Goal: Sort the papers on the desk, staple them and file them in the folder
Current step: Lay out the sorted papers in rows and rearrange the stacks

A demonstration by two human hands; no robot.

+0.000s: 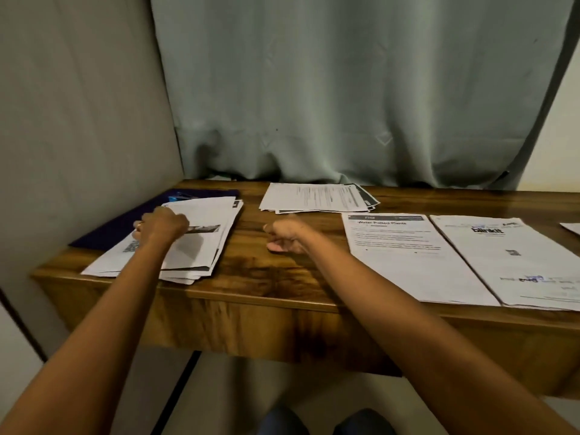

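Note:
A fanned stack of printed papers point(204, 243) lies at the desk's left end, partly over a dark purple folder point(106, 232). My left hand point(161, 226) sits on the stack's upper left corner and grips it, the fingers curled round the edge; a ring shows on one finger. My right hand point(287, 235) is over the bare wood mid-desk, fingers curled in, holding nothing. A second paper stack point(317, 197) lies at the back centre. A "Water Potted Plants" sheet point(405, 255) and a "blinkit" sheet point(508, 259) lie side by side on the right.
The wooden desk point(260, 277) stands in a corner, with a grey wall to the left and a grey-green curtain point(345, 105) behind. A small blue object point(180, 196) rests on the folder's far end. Another sheet's corner point(572, 228) shows at the right edge.

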